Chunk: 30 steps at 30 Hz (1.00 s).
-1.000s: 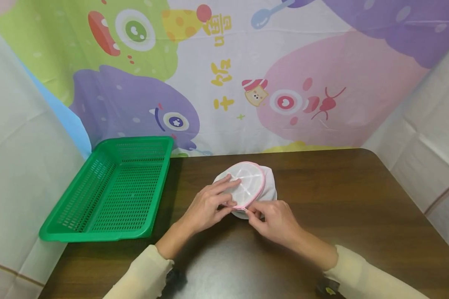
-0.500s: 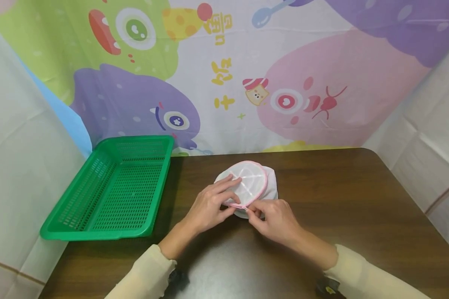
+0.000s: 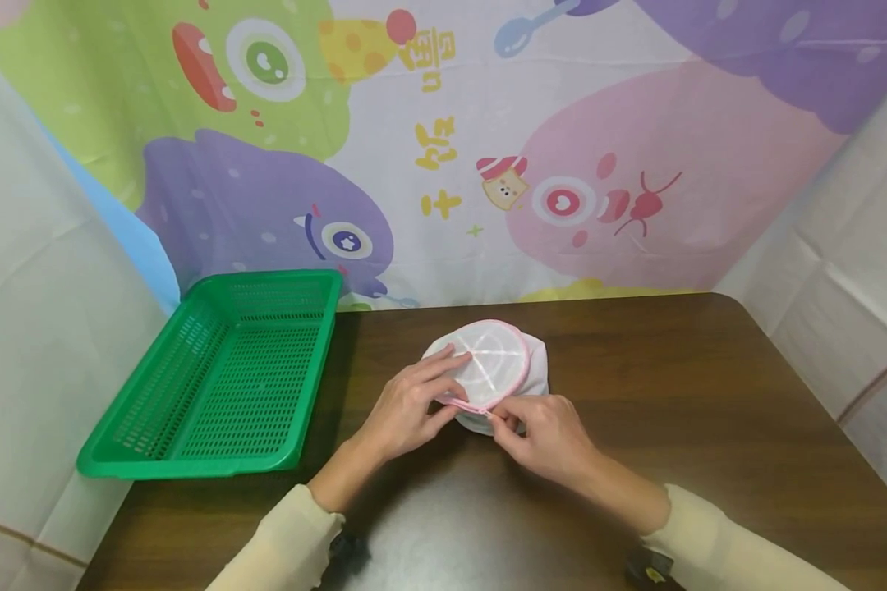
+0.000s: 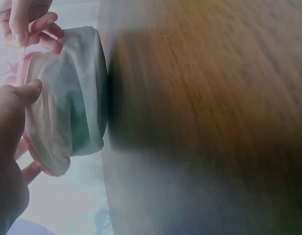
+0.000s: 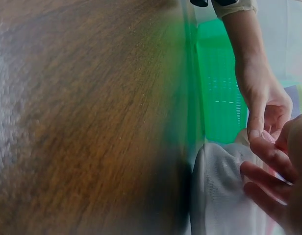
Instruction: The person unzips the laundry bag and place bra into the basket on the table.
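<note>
A round white mesh laundry bag (image 3: pixel 494 361) with a pink zipper round its top stands on the brown table. My left hand (image 3: pixel 411 405) lies over the left side of its lid, fingers spread on top and thumb at the front edge, pinching the zippered rim. In the left wrist view, the thumb presses the pink zipper (image 4: pixel 29 132) from the side. My right hand (image 3: pixel 543 433) pinches the small zipper pull (image 3: pixel 485 414) at the front of the rim, its other fingers curled against the bag's side. The bag's inside is mostly hidden, with a greenish tint showing through the mesh.
A green plastic basket (image 3: pixel 306 427) with slotted walls stands at the left of the table (image 3: pixel 636 369). Behind the table hangs a cartoon-printed cloth (image 3: pixel 443 246), and pale tiled walls (image 3: pixel 843 271) rise on both sides.
The lid's right edge has shifted slightly rightward and the lid faces up a little more. My right hand, on the zipper pull, has moved very slightly right; the left hand stays nearly in place.
</note>
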Available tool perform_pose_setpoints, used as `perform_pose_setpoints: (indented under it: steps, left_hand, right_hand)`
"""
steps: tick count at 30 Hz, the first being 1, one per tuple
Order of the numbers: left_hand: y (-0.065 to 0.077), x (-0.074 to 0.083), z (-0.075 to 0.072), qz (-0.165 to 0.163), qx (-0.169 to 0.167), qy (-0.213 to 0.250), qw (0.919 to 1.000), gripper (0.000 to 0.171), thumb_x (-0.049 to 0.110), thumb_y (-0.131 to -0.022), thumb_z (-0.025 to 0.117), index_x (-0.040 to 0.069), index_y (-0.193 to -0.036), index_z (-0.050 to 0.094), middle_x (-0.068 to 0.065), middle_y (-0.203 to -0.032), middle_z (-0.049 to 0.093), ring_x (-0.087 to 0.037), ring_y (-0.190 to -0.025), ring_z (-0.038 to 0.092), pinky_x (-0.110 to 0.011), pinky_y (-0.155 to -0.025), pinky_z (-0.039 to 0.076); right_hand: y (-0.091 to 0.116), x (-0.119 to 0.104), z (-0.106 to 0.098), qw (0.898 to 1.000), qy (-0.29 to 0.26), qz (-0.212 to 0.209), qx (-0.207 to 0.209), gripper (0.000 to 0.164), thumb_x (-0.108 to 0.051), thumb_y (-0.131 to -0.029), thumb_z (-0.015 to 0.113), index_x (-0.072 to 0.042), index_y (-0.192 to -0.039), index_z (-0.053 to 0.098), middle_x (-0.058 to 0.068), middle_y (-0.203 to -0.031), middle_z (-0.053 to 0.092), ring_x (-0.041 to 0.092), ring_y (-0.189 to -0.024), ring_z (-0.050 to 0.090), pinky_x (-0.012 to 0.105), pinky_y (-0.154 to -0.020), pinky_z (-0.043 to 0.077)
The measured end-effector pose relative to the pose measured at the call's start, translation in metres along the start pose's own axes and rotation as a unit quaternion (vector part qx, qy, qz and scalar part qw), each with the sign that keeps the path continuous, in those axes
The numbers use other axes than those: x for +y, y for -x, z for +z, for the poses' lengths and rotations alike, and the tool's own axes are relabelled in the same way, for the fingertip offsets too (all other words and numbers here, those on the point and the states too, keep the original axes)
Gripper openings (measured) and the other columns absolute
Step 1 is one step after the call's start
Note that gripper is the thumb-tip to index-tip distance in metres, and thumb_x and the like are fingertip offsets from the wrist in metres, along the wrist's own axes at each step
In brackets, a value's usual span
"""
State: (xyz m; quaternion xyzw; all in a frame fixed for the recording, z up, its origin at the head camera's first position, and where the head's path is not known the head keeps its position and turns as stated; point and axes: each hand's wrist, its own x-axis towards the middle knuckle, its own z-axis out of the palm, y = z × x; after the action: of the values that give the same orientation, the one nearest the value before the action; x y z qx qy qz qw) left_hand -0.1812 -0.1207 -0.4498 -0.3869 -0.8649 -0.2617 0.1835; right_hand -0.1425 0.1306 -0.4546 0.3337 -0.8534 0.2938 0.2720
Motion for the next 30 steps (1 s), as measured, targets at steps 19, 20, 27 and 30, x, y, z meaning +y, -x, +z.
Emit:
perform_pose_setpoints:
  steps: [19, 20, 27, 30]
  left_hand:
    - [-0.0035, 0.0072, 0.0031, 0.018, 0.009, 0.023, 0.9995, 0.016, 0.014, -0.091, 0.095, 0.013, -0.094, 0.080, -0.010, -0.153, 0.075, -0.035, -0.151, 0.066, -0.053, -0.122, 0.056]
    - [-0.0034, 0.0068, 0.0029, 0.019, 0.008, 0.023, 0.9995, 0.015, 0.013, -0.091, 0.095, 0.013, -0.094, 0.080, -0.010, -0.153, 0.075, -0.035, -0.151, 0.066, -0.053, -0.123, 0.056]
    - [-0.0009, 0.0026, 0.0014, 0.011, 0.006, 0.022, 0.9997, 0.017, 0.014, -0.090, 0.096, 0.015, -0.092, 0.079, -0.008, -0.153, 0.075, -0.034, -0.152, 0.065, -0.053, -0.120, 0.058]
    - [0.0000, 0.0020, 0.0013, 0.005, 0.007, 0.022, 0.9997, 0.016, 0.014, -0.091, 0.095, 0.015, -0.093, 0.079, -0.007, -0.154, 0.075, -0.033, -0.152, 0.065, -0.052, -0.119, 0.059]
  right_hand:
    - [-0.0038, -0.0025, 0.0006, 1.000, -0.005, -0.007, 0.009, 0.020, -0.005, -0.085, 0.080, -0.020, -0.075, 0.071, -0.013, -0.063, 0.068, -0.003, -0.053, 0.055, 0.014, -0.054, 0.041]
    - [-0.0035, -0.0024, 0.0004, 1.000, -0.004, -0.006, 0.007, 0.020, -0.005, -0.085, 0.080, -0.020, -0.075, 0.071, -0.013, -0.063, 0.068, -0.003, -0.054, 0.055, 0.014, -0.054, 0.040]
    - [-0.0011, 0.0000, -0.0015, 1.000, -0.005, 0.004, 0.002, 0.019, -0.005, -0.086, 0.080, -0.019, -0.076, 0.071, -0.012, -0.062, 0.067, 0.001, -0.053, 0.058, 0.015, -0.054, 0.041]
    - [-0.0011, 0.0004, -0.0019, 1.000, -0.009, 0.005, 0.003, 0.019, -0.005, -0.086, 0.080, -0.019, -0.076, 0.071, -0.012, -0.062, 0.067, 0.001, -0.053, 0.057, 0.015, -0.054, 0.042]
